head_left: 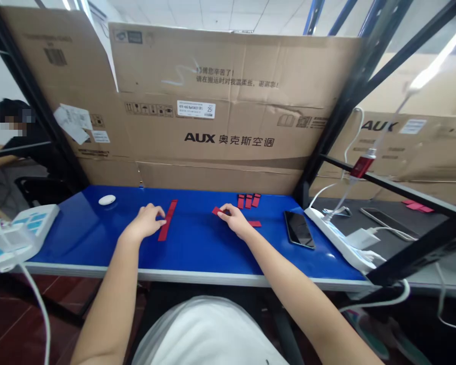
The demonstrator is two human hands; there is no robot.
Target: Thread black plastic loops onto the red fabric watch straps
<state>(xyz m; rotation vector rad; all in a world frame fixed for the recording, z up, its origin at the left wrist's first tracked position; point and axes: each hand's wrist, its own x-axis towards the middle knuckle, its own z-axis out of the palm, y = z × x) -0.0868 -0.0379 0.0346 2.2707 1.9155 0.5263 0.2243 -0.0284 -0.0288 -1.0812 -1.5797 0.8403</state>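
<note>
On the head camera, I have the right hand pinched on a small flat red piece, out ahead of its fingertips. The left hand has thumb and fingers parted at the edge of a long narrow red strip on the glossy blue tabletop; I can't tell whether they touch. Beyond the right hand lie three short red pieces; just beside its wrist is a flat red slip, and farther right a black phone. I'd worry about the left thumb skewing the strip, since that surface looks slippery, the right wrist brushing the slip aside, or a fingertip-only pinch dropping its piece.
</note>
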